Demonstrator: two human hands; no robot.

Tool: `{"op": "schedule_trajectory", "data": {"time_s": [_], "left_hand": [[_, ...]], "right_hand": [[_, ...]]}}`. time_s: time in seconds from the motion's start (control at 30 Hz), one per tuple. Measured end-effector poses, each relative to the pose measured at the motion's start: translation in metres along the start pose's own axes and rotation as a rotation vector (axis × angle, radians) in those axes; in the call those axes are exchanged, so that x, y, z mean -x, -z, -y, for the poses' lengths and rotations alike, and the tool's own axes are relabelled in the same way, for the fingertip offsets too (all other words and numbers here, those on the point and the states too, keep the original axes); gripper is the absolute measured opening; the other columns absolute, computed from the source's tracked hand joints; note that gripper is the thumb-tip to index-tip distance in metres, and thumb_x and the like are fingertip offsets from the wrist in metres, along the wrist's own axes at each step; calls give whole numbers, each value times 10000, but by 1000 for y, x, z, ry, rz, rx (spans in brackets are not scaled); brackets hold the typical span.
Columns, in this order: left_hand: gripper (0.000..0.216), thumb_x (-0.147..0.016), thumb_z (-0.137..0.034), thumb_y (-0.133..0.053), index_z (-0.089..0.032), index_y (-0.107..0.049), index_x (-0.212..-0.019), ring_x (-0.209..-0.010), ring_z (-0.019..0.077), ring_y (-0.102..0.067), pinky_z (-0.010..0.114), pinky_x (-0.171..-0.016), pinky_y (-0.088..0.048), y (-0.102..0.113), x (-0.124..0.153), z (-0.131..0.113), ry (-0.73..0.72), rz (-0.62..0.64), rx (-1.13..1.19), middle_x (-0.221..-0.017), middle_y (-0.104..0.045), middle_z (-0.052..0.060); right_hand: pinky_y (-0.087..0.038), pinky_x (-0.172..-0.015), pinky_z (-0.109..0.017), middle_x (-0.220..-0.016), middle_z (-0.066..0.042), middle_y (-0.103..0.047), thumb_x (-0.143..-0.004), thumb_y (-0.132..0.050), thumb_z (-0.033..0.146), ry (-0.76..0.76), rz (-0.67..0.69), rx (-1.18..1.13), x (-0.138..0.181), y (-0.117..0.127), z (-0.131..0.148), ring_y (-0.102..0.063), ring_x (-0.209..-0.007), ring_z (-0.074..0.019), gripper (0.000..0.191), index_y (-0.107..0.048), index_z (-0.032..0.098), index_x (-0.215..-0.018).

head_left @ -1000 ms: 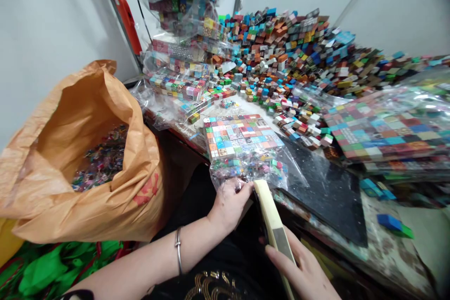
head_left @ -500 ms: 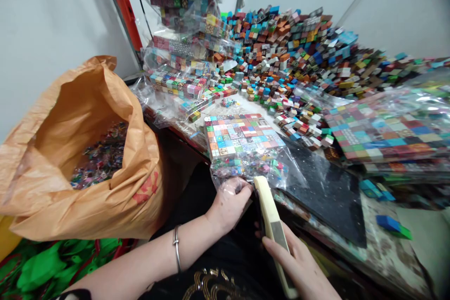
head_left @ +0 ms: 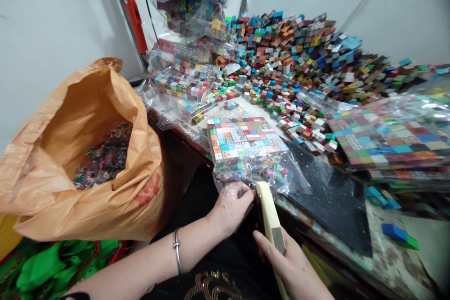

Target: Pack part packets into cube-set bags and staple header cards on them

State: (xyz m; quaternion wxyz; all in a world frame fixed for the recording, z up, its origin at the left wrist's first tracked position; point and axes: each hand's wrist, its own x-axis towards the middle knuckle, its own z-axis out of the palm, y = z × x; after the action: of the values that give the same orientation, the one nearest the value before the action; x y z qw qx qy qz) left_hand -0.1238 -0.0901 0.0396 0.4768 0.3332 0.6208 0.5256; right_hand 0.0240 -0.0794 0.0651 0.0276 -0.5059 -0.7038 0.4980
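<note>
A clear plastic bag (head_left: 251, 150) holds a flat block of small patterned cubes and several tiny colourful pieces at its near end. My left hand (head_left: 232, 208) is closed on the bag's near edge, fingers pinched together. In my right hand (head_left: 288, 258) is a cream stapler (head_left: 269, 208), its handle wrapped by my fingers. The stapler's front end meets the bag's edge just right of my left fingertips. The bag rests on a black board (head_left: 326, 197) at the table's near edge.
Left of me stands an open orange sack (head_left: 147, 159) with small packets inside. A big heap of loose cubes (head_left: 281, 51) covers the back. Bagged blocks are stacked at back left (head_left: 190, 56) and right (head_left: 397, 136). Green items (head_left: 42, 265) lie at lower left.
My view has shifted slightly, so the scene sits a little further right and lower. My right thumb has moved up along the stapler. Both hands keep their hold.
</note>
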Motion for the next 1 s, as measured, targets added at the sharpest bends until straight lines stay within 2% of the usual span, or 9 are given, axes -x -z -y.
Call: {"op": "schedule_trajectory", "data": {"time_s": [0.2,0.37,0.47,0.53,0.6,0.67,0.83,1.0], "left_hand": [[233,-751,-277,-487,-165,-498,-547,-572,114,-435,230,-551,-342,1,-3,5,19,-1,-37,-567,-468,-27],[265,-772,-342,-488,-160,-528,-583,-598,126,-463,250,-588,-368,3,-4,9,54,13,-55,-587,-493,-14],[312,-790,-433,-472,-156,-577,-692,-701,152,-518,268,-663,-405,3,-1,13,55,44,55,-695,-562,23],[324,-731,-463,-561,-149,-594,-805,-738,159,-532,271,-683,-420,-2,2,15,94,98,192,-770,-587,41],[373,-622,-423,-688,-132,-591,-834,-706,152,-533,269,-664,-431,-9,7,17,182,197,341,-767,-589,41],[372,-555,-366,-746,-117,-587,-782,-652,137,-526,264,-633,-436,-16,11,17,260,273,442,-723,-581,30],[319,-556,-324,-745,-109,-580,-723,-609,118,-516,256,-615,-434,-24,15,16,318,247,465,-673,-571,13],[291,-585,-309,-728,-107,-578,-731,-610,113,-518,238,-603,-424,-22,14,20,292,253,507,-662,-566,9]], "right_hand": [[-398,-567,-259,-634,-3,-574,-755,-451,507,-3,-102,43,-5,-8,-8,-529,-638,-179,330,-544,191,-781],[-394,-560,-276,-603,-3,-568,-756,-458,462,-31,-43,63,-10,-10,-10,-517,-599,-178,287,-544,191,-798],[-400,-570,-283,-622,-11,-571,-759,-447,463,-41,-29,73,-10,-10,-11,-524,-614,-185,283,-529,193,-770],[-408,-586,-287,-655,-19,-587,-754,-448,465,-44,-25,67,-10,-10,-12,-535,-638,-192,285,-527,191,-763],[-416,-602,-291,-695,-29,-605,-750,-445,466,-44,-25,51,-10,-10,-11,-544,-668,-201,302,-539,185,-801],[-417,-595,-290,-707,-32,-615,-746,-442,470,-51,-24,36,-9,-9,-10,-549,-679,-208,327,-552,179,-847],[-413,-568,-275,-666,-16,-611,-743,-434,438,-87,-78,14,-10,-12,-9,-562,-660,-202,286,-555,185,-801],[-433,-625,-285,-757,-33,-644,-751,-411,405,-63,-27,-5,-15,-16,-16,-583,-716,-209,275,-541,181,-842]]}}
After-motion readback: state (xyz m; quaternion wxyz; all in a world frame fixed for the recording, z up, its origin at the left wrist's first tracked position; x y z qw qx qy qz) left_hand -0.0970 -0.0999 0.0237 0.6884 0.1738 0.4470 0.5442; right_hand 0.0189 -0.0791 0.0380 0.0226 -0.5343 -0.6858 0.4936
